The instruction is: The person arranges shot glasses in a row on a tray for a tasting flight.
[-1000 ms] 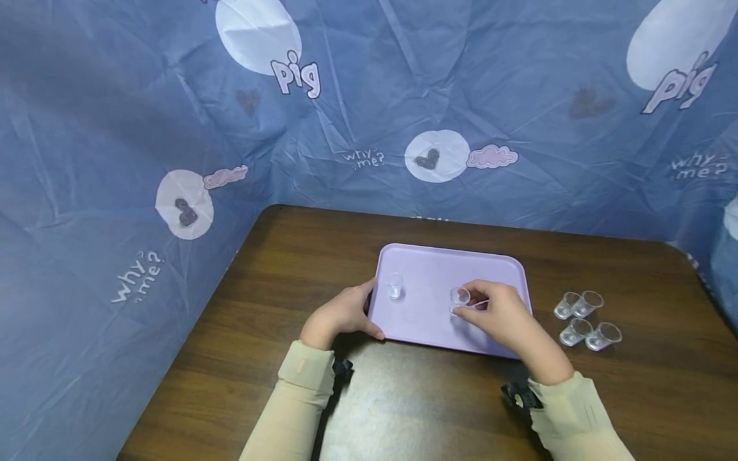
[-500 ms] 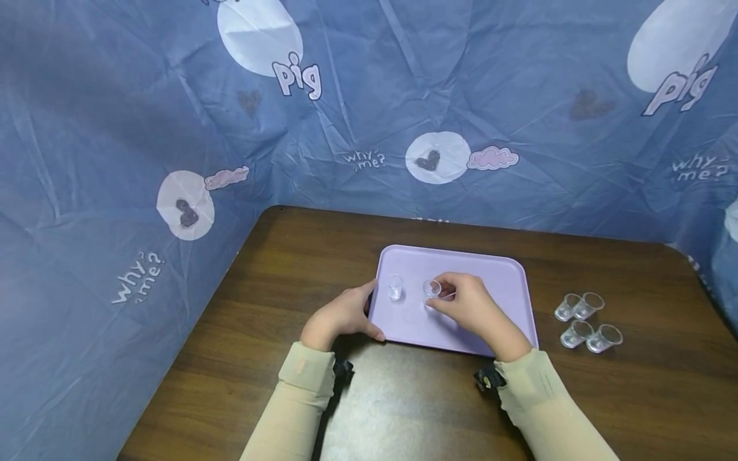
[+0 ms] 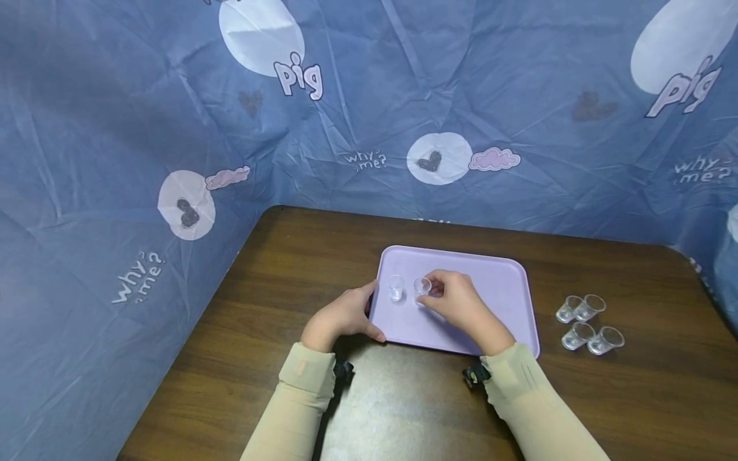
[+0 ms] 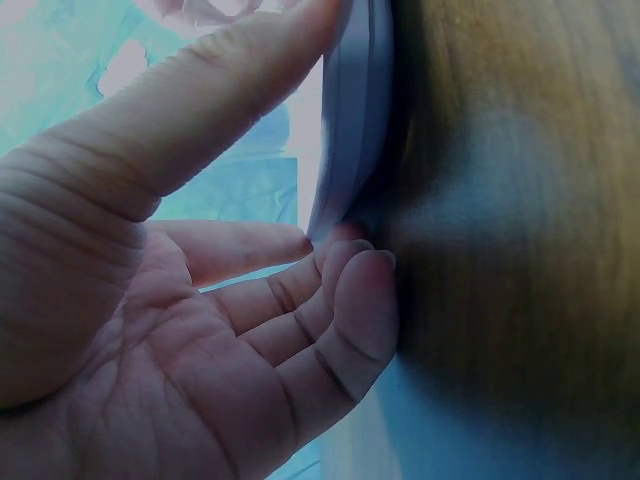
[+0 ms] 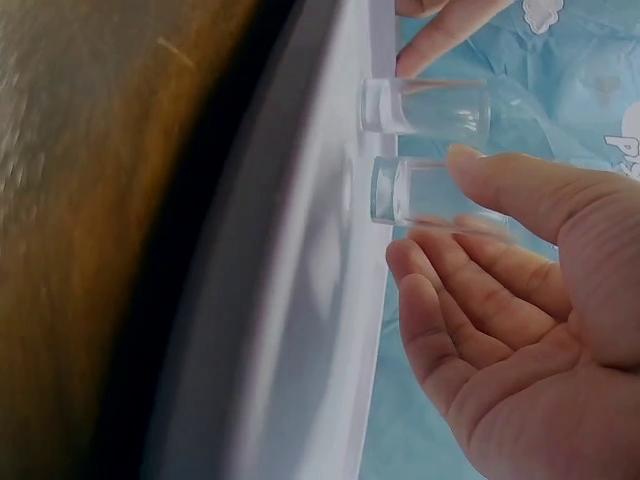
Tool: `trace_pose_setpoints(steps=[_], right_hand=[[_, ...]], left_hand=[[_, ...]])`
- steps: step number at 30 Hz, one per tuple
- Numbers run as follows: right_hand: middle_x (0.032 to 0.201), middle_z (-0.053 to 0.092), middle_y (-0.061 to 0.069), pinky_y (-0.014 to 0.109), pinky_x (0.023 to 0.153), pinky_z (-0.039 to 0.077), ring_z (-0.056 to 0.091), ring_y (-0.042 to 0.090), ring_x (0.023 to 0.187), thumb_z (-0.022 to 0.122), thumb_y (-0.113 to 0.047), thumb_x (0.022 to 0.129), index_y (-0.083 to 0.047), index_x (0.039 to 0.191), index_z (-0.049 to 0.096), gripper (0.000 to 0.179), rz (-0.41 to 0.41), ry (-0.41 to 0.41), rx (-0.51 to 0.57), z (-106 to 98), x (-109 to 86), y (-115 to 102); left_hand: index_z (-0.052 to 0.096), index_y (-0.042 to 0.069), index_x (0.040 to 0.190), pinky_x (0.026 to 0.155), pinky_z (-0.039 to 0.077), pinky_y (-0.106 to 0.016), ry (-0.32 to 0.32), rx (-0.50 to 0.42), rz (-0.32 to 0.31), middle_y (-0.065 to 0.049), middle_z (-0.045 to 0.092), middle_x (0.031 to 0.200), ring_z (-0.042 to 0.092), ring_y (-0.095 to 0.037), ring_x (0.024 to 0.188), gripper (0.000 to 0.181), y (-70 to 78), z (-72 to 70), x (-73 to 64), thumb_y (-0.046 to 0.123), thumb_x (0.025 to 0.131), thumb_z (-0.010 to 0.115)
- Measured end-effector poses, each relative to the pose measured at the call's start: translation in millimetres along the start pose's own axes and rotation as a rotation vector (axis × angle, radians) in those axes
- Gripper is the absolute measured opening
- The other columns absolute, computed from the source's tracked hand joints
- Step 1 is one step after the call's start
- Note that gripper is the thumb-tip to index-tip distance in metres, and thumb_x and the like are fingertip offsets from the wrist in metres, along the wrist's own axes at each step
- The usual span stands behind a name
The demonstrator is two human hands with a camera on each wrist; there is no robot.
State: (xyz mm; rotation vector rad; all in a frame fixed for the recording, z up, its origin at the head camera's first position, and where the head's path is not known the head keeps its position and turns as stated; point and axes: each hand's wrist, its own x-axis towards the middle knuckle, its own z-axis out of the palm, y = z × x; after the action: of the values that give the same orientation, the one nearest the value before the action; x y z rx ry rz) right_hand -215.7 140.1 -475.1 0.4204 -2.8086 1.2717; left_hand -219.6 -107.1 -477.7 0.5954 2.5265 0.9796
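On the wooden table lies a lilac tray (image 3: 490, 307). My left hand (image 3: 344, 314) holds its near left corner, thumb at the front edge and the other fingers at the left side; the left wrist view shows the curled fingertips (image 4: 365, 290) right at the rim. My right hand (image 3: 458, 301) pinches a small clear shot glass (image 3: 421, 288) between thumb and fingers. It is upright, its base (image 5: 383, 190) right at the tray surface in the right wrist view. Just left of it, a second shot glass (image 3: 395, 289) stands upright on the tray.
Right of the tray, several more clear shot glasses (image 3: 578, 335) stand close together on the table (image 3: 651, 390). A blue printed cloth (image 3: 357, 115) hangs behind the table and along its left side.
My right hand has moved left across the tray with the shot glass, bringing it beside the other one. My left hand has stayed at the tray's corner.
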Motion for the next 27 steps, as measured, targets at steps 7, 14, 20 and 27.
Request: trace_pose_setpoints(steps=[7, 14, 20, 27], right_hand=[[0.089, 0.072, 0.006, 0.038, 0.075, 0.056, 0.068, 0.021, 0.083, 0.085, -0.009, 0.082, -0.003, 0.095, 0.071, 0.020, 0.010, -0.001, 0.009, 5.9, 2.4, 2.2], [0.087, 0.072, 0.005, 0.039, 0.075, 0.056, 0.068, 0.019, 0.081, 0.085, -0.008, 0.081, -0.003, 0.095, 0.071, 0.020, 0.014, 0.013, 0.015, 10.2, 2.2, 5.9], [0.085, 0.072, 0.004, 0.038, 0.075, 0.056, 0.068, 0.018, 0.079, 0.086, -0.007, 0.080, -0.002, 0.095, 0.071, 0.021, 0.004, 0.026, 0.021, 12.4, 3.4, 7.4], [0.085, 0.072, 0.005, 0.038, 0.074, 0.056, 0.069, 0.019, 0.079, 0.086, -0.006, 0.080, -0.001, 0.096, 0.072, 0.021, 0.001, 0.025, 0.023, 13.6, 3.9, 7.2]], left_hand=[[0.037, -0.001, 0.154, 0.087, 0.050, -0.039, 0.002, 0.002, 0.004, -0.012, 0.066, 0.110, 0.062, -0.022, 0.095, 0.113, 0.3, 0.2, -0.2, 0.016, 0.062, 0.100], [0.040, 0.000, 0.152, 0.092, 0.049, -0.041, 0.013, 0.010, 0.032, -0.013, 0.066, 0.114, 0.062, -0.025, 0.101, 0.111, 0.4, -0.4, -0.2, 0.016, 0.060, 0.101], [0.041, 0.001, 0.151, 0.094, 0.048, -0.040, 0.017, 0.016, 0.038, -0.013, 0.066, 0.117, 0.061, -0.025, 0.104, 0.111, -1.0, 0.2, 0.5, 0.017, 0.059, 0.101], [0.040, 0.000, 0.152, 0.093, 0.048, -0.040, 0.014, 0.007, 0.033, -0.013, 0.066, 0.116, 0.061, -0.024, 0.103, 0.112, 0.0, -0.2, 0.2, 0.017, 0.060, 0.101]])
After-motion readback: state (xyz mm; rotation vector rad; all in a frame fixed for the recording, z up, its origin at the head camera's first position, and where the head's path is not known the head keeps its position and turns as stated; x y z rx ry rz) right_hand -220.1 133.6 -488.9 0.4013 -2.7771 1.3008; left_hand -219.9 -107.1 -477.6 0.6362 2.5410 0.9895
